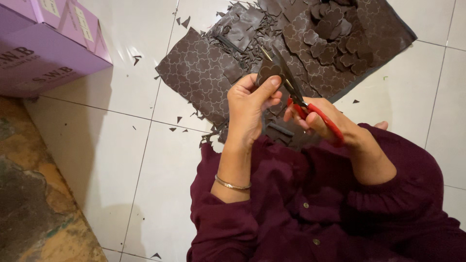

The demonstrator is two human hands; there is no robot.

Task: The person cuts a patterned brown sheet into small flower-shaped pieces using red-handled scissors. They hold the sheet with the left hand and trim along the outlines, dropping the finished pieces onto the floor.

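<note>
Partly behind the left hand (250, 104), scissors (291, 87) and small dark cutout (268, 73).

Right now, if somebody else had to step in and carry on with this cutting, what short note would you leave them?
Left hand: pinches a small dark brown flower-shaped piece between thumb and fingers.
Right hand: holds the red-handled scissors, blades at that piece.
Things: large dark brown sheet printed with flower outlines lies on the white tiled floor; lilac cardboard boxes at the far left.
Done: a pile of cut-out brown flower shapes sits on the sheet, with offcut scraps scattered about.
Left: many printed outlines on the sheet are uncut.
</note>
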